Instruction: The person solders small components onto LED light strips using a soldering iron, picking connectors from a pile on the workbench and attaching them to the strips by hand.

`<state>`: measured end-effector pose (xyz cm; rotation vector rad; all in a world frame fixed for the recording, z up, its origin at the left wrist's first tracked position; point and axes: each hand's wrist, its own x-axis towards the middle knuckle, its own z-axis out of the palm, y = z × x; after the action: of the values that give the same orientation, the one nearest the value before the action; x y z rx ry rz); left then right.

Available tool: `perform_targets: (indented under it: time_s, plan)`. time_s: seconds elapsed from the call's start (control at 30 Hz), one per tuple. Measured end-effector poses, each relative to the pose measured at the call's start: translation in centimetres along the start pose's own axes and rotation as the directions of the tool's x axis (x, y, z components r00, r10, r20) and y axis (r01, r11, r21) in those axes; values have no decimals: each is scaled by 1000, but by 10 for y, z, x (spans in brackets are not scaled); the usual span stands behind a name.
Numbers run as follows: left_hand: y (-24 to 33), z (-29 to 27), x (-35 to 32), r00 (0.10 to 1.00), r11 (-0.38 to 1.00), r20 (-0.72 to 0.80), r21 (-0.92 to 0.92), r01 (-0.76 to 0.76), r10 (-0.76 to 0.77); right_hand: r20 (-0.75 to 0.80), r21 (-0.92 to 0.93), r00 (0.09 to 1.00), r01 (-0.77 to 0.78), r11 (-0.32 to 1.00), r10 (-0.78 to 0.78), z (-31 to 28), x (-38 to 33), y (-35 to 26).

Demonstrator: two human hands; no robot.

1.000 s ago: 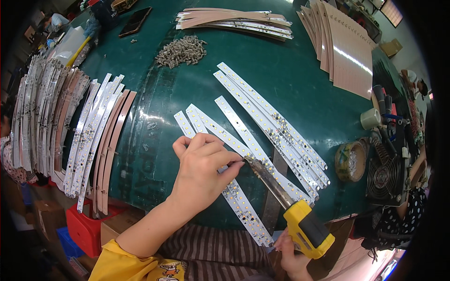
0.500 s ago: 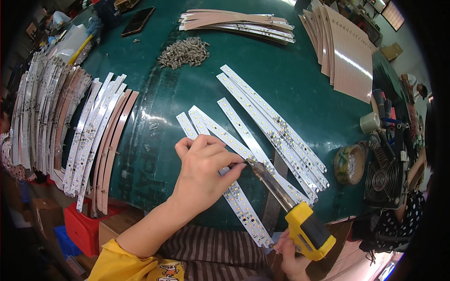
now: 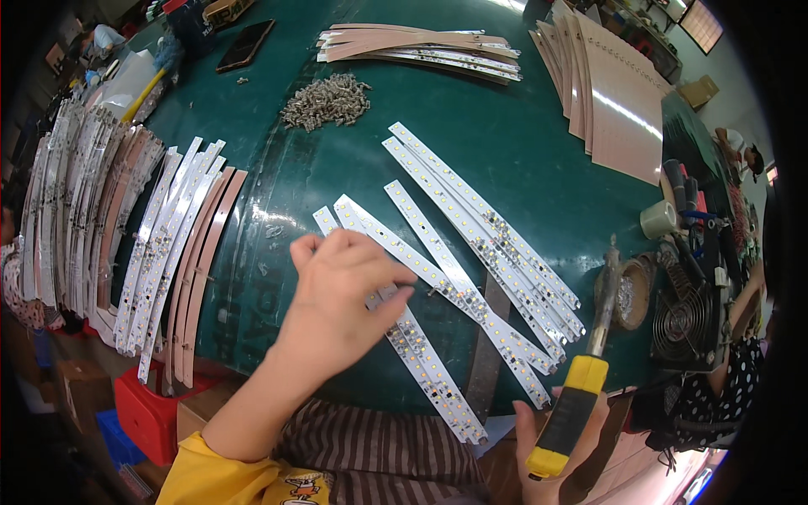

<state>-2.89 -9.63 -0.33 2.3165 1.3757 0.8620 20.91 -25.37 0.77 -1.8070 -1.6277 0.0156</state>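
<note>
My right hand (image 3: 539, 488) is wrapped round the yellow and black handle of a soldering iron (image 3: 568, 412). The iron stands nearly upright, its metal tip raised beside a round tub at the right. My left hand (image 3: 332, 299) hovers over the white LED strips, fingers curled, with thumb and index tips a little apart and nothing visible between them. Just right of those fingertips, a small metal piece (image 3: 433, 291) sits on the edge of one LED strip (image 3: 396, 248). Two strips (image 3: 433, 379) lie partly under my left hand. Several more strips (image 3: 497, 236) lie fanned to the right.
A heap of small metal parts (image 3: 326, 101) lies beyond the strips. Stacked strips (image 3: 168, 244) stand at the left; another pile (image 3: 421, 50) lies at the back. Tan panels (image 3: 619, 101) fill the far right. The round tub (image 3: 635, 290) stands near a small fan (image 3: 683, 326).
The iron has swung away from the strip to the right and tilted upright. My left hand has drawn back slightly left, its thumb and index parting from the small metal piece.
</note>
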Motion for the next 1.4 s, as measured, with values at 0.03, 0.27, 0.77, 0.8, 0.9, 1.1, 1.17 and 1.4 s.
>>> perform_targets:
  time_s: [0.03,0.27,0.77,0.8,0.9,1.1,1.17,1.4]
  plan:
    - [-4,-4,4,1000,1000,5,4,-27,27,14,43,999,-39,998,38,1,2,0]
    - [-5,2,20,973,993,199,-37,-110,115,16,83,999,-47,995,46,1,6,0]
    - [-23,8,31,950,982,258,-117,-148,174,41,308,966,-257,916,257,-15,3,40]
    - [-24,6,32,943,979,269,-104,-175,198,-20,388,928,-337,858,373,-13,2,43]
    - [-26,-6,33,930,973,293,-118,-197,223,10,378,945,-305,874,326,-18,1,50]
    - [-32,-18,29,901,969,357,-100,-227,248,132,316,941,-337,887,310,-4,-12,41]
    - [-34,-18,27,896,970,370,-91,-227,244,123,278,958,-284,918,259,4,-21,34]
    - [-37,-21,27,893,972,391,-163,-169,221,66,126,998,-17,992,8,15,-23,23]
